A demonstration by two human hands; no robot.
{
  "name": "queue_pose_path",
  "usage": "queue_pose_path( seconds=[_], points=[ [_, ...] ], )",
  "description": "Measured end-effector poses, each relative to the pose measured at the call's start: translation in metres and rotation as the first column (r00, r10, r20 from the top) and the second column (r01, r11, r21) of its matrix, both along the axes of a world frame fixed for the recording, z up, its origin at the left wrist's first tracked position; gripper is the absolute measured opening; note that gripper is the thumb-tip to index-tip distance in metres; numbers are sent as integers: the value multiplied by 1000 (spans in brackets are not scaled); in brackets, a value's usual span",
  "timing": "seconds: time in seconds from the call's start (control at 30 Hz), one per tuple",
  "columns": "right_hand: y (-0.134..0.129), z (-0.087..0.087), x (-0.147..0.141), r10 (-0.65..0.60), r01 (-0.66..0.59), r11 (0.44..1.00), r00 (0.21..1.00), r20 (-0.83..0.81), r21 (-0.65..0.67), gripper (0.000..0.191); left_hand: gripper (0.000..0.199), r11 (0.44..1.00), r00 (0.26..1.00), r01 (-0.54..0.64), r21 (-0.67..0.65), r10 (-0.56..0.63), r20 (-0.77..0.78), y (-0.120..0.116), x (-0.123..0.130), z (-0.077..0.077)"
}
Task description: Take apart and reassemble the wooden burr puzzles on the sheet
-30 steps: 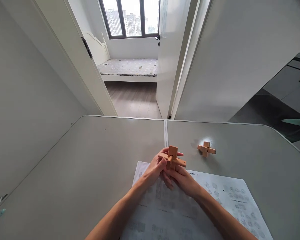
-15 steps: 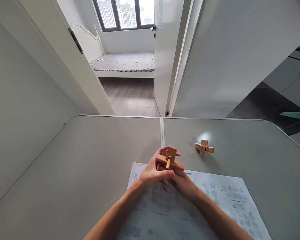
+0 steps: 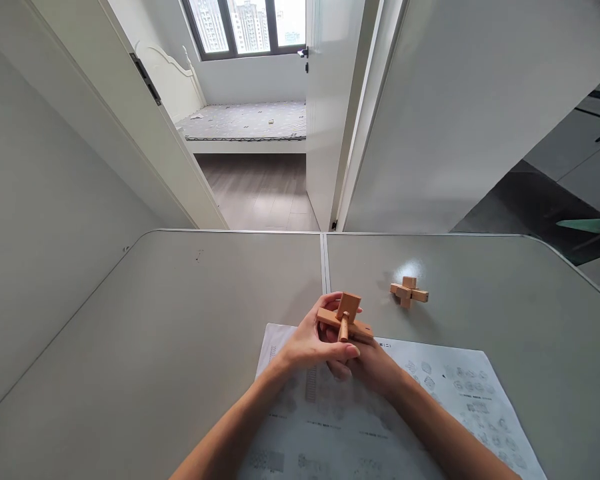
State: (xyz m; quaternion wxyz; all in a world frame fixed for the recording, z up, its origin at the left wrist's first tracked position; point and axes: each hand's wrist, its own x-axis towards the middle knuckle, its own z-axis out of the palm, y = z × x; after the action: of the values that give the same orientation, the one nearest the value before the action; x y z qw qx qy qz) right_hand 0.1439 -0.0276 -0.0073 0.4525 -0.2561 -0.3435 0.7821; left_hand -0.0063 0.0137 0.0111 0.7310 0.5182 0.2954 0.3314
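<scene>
A wooden interlocking puzzle (image 3: 347,319) is held above the printed sheet, with a flat block crossing a longer bar and a round peg sticking out toward me. My left hand (image 3: 316,340) curls round its left side, thumb stretched below the peg. From beneath and the right, my right hand (image 3: 373,360) grips the puzzle's lower side; most of its fingers are hidden behind the wood and the other hand. Farther off to the right, a second wooden cross-shaped puzzle (image 3: 409,292) rests on the table, touched by neither hand.
The instruction sheet (image 3: 460,400) with small printed drawings lies under my forearms. A grey table (image 3: 180,333) has a seam (image 3: 325,263) down its middle and rounded far corners. Beyond it stand a doorway with an open white door (image 3: 327,120) and a bed (image 3: 245,123).
Both hands and the held puzzle have shifted slightly to the right, and the puzzle has turned a little. The other puzzle stays in place.
</scene>
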Motion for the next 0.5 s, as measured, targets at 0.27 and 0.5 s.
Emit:
queue_pose_path(
  seconds=[0.27,0.5],
  points=[
    [4,12,7,64,-68,995,996,-59,-73,38,87,999,994,-38,-13,39,102,-2,-1,7],
    [3,13,5,64,-67,997,996,-65,-48,24,72,981,976,-186,57,177,129,-8,-2,7]
  ],
)
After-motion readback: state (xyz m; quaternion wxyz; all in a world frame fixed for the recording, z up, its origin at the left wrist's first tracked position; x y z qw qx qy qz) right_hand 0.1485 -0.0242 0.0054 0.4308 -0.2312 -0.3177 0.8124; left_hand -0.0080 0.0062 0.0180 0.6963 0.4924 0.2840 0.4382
